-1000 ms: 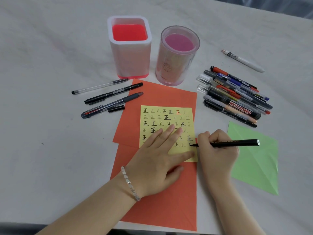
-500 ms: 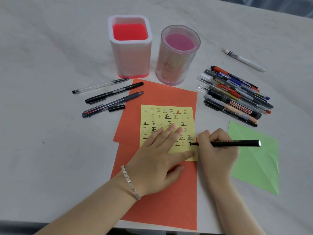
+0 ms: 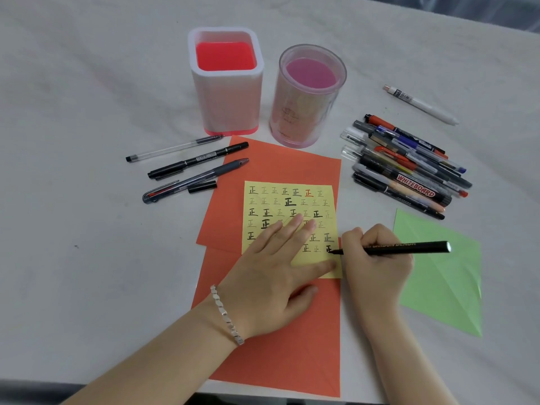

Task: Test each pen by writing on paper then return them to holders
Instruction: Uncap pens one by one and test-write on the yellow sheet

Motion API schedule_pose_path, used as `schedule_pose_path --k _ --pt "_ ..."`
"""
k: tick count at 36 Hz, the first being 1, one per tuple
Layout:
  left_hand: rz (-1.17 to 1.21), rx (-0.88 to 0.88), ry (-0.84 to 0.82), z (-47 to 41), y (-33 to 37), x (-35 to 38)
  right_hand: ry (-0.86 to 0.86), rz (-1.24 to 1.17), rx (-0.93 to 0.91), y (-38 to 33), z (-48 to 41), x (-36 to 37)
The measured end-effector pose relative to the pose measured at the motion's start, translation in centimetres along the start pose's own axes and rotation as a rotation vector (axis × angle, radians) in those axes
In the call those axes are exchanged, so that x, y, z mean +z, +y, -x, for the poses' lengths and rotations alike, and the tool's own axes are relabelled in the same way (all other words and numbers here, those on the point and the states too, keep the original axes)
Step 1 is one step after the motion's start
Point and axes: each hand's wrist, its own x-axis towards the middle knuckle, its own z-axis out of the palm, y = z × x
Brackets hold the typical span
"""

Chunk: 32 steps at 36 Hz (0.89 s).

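R hand (image 3: 377,258) grips black pen (image 3: 409,247), tip on yellow paper (image 3: 292,197). L hand (image 3: 271,264) flat, fingers straight, pressing paper down.

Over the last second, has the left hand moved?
No. The left hand still lies flat on the yellow paper, fingertips at the same written marks.

Two holders at the far side: one square holder (image 3: 228,100), one round holder (image 3: 304,112). Left side's got three loose pens (image 3: 198,160) plus one black cap (image 3: 202,187). One white pen (image 3: 420,105) sits alone far right. The pen pile (image 3: 409,171) on the right overlaps too much to count exactly. One black pen (image 3: 406,247) near the middle. Paper: two orange sheets (image 3: 277,168), one yellow sheet (image 3: 263,197), one green sheet (image 3: 438,282).
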Motion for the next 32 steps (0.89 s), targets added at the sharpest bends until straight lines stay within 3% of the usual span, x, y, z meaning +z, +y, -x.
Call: schedule_pose_path --k 9,16,27,32 --pt "-0.004 0.000 0.009 0.0 0.0 0.1 -0.035 0.051 -0.022 0.3 0.0 0.1" --pt "-0.007 0.013 0.022 0.1 -0.1 0.2 0.050 0.128 -0.002 0.5 -0.2 0.1" --pt "0.025 0.039 0.077 0.1 -0.1 0.4 0.112 -0.088 0.090 -1.2 -0.2 -0.3" --pt "0.069 0.017 0.240 0.4 -0.3 -0.4 0.093 -0.143 0.162 -1.5 -0.4 -0.3"
